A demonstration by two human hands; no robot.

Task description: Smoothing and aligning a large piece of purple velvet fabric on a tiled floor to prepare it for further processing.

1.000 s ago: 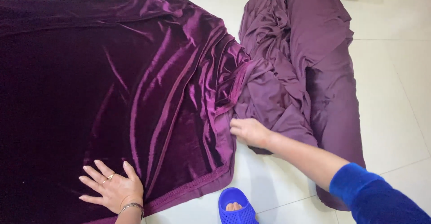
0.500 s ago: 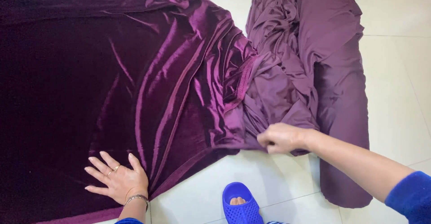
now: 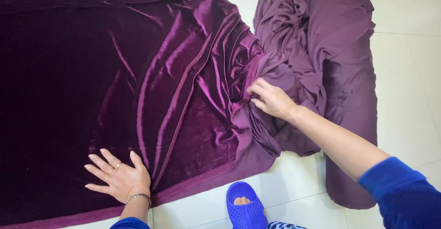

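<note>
Moved up from the hem, the right hand is pinched on soft, slippery purple velvet cloth spread on the floor, best gripped at its edge, while the left hand is pressed flat, fingers spread.

Left hand flat, fingers spread; right hand pinching, arm extended.

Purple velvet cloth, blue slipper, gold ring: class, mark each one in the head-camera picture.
Purple velvet cloth (image 3: 69, 96), head view, on its flat dark middle.
Blue slipper (image 3: 245, 206), head view, on the perforated toe cover.
Gold ring (image 3: 117, 166), head view, on a finger of the left hand (image 3: 120, 179).
</note>
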